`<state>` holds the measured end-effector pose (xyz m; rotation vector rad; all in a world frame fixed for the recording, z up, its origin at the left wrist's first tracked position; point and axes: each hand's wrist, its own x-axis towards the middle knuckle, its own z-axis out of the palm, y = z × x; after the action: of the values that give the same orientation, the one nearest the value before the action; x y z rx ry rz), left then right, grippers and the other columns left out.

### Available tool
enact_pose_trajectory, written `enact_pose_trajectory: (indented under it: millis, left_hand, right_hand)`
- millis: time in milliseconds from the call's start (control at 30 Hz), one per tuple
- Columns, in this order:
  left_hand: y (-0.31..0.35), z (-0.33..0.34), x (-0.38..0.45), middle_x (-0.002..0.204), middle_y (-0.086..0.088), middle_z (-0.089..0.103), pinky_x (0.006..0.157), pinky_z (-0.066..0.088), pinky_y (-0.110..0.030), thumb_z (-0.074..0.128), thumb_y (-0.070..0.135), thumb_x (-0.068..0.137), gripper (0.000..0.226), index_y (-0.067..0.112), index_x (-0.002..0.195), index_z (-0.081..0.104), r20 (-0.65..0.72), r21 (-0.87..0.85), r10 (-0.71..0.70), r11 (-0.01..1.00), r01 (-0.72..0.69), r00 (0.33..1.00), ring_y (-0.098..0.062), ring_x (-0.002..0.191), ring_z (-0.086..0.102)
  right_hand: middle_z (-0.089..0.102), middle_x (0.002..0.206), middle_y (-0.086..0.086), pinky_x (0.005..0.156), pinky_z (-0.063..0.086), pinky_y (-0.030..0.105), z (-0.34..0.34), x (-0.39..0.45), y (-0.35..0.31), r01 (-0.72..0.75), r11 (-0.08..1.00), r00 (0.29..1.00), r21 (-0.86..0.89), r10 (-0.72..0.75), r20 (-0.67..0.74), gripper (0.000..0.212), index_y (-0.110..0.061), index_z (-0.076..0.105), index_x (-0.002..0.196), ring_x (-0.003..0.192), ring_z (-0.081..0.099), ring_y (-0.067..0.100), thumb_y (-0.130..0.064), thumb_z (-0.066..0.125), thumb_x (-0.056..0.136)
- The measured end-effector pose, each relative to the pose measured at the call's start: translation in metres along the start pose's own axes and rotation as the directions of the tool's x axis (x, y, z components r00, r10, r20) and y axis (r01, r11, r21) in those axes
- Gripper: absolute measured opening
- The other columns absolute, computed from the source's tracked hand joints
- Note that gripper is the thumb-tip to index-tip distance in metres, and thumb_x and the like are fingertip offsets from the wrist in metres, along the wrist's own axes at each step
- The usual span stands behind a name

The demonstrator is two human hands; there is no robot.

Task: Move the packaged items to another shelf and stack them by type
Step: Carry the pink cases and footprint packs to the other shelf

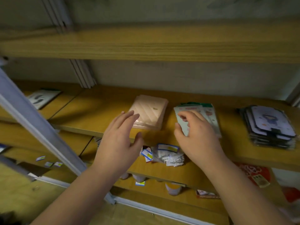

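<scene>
1. The shelf [97, 114] spans mid-frame, with bare board left of centre and the board above hanging low.
2. The dark stack [272, 127] overhangs the front edge at right.
3. The pink stack [150, 111] lies at centre; the left hand [118, 142] hovers just beside it, fingers straight, holding nothing.
4. The right hand [194, 135] pinches the top of the card packs [209, 116], likely squaring that pile; next, align its edges.

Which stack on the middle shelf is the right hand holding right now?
The green-topped pale stack, in the middle: the right hand pinches its front package. The pink stack and dark stack are unheld.
</scene>
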<state>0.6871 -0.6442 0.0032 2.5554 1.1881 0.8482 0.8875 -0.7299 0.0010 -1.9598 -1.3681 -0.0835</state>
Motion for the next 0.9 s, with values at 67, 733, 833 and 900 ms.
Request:
enact_pose_trajectory:
  millis: [67, 733, 833, 900]
  left_hand:
    - [-0.022, -0.017, -0.004, 0.149, 0.001, 0.05, 0.113, 0.027, -0.028, 0.064, 0.027, 0.091, 0.055, 0.019, 0.143, 0.051, -0.02, 0.009, 0.005, 1.0, -0.004, 1.0, -0.017, 0.145, 0.033]
    - [-0.311, -0.222, -0.112, 0.153, 0.012, 0.044, 0.114, 0.038, -0.039, 0.056, 0.041, 0.092, 0.058, 0.032, 0.148, 0.042, -0.152, 0.022, -0.314, 0.947, 0.321, 0.937, -0.008, 0.143, 0.034]
    - [-0.342, -0.23, -0.114, 0.151, 0.013, 0.044, 0.111, 0.038, -0.034, 0.056, 0.043, 0.092, 0.058, 0.033, 0.148, 0.042, -0.153, 0.024, -0.342, 0.936, 0.35, 0.927, -0.007, 0.14, 0.036]
    - [-0.361, -0.23, -0.111, 0.15, 0.014, 0.044, 0.108, 0.037, -0.03, 0.056, 0.044, 0.092, 0.058, 0.034, 0.147, 0.041, -0.156, 0.027, -0.365, 0.927, 0.374, 0.918, -0.006, 0.139, 0.037]
  right_hand:
    - [0.064, 0.12, -0.003, 0.088, 0.046, 0.025, 0.009, -0.003, -0.026, 0.024, 1.0, 1.0, 0.012, -0.024, 0.002, 0.035, -0.018, 0.062, 0.126, 0.109, 0.057, 0.012, -0.027, 0.061, 0.091]
    - [0.055, 0.128, -0.019, 0.086, 0.037, 0.013, 0.207, -0.025, -0.327, 0.219, 0.971, 0.956, 0.1, -0.234, 0.18, 0.042, -0.032, 0.054, 0.135, 0.109, 0.044, -0.006, -0.039, 0.057, 0.094]
    - [0.053, 0.13, -0.02, 0.092, 0.04, 0.015, 0.232, -0.021, -0.359, 0.265, 0.953, 0.933, 0.146, -0.292, 0.212, 0.044, -0.033, 0.052, 0.137, 0.113, 0.045, -0.006, -0.041, 0.055, 0.094]
    - [0.054, 0.13, -0.02, 0.092, 0.04, 0.018, 0.25, -0.017, -0.378, 0.292, 0.941, 0.919, 0.168, -0.325, 0.223, 0.044, -0.033, 0.051, 0.136, 0.115, 0.046, -0.005, -0.043, 0.051, 0.093]
